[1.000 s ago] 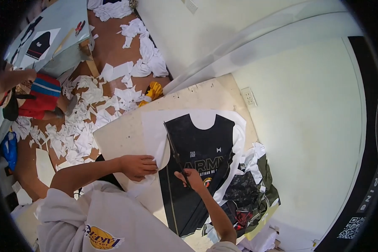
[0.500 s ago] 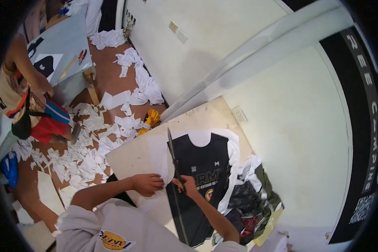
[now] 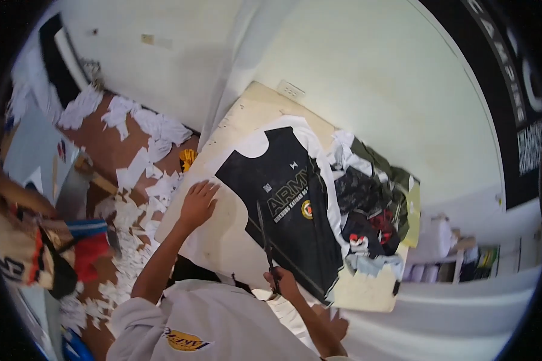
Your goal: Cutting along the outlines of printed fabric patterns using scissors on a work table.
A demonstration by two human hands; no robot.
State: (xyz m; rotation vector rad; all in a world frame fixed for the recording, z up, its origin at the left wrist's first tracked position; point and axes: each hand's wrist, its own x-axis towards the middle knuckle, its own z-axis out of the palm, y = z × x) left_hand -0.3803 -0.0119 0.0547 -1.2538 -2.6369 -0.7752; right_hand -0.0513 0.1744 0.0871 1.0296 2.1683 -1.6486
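A dark shirt panel (image 3: 283, 174) with printed lettering and a round emblem lies flat on the pale tabletop, white cloth (image 3: 322, 150) showing along its right edge. My left hand (image 3: 201, 203) rests palm down with fingers stretched out, on pale material left of the panel. In my right hand (image 3: 286, 285), closed around the handles, is a pair of long scissors (image 3: 266, 237). Their blades point away from me over the panel's lower left part. Whether they touch the cloth I cannot tell.
Crumpled dark and camouflage garments (image 3: 367, 198) are heaped at the table's (image 3: 367, 292) right. White cloth scraps (image 3: 132, 222) litter the floor on the left. Beside a grey-blue table (image 3: 39, 147) there, another person (image 3: 30, 240) is partly visible. A wall with an outlet (image 3: 291, 90) borders the far side.
The view has turned, shifting the table in the picture. My left hand has left the panel's edge and opened out farther left. The scissors have come back toward me, nearer the panel's lower end.
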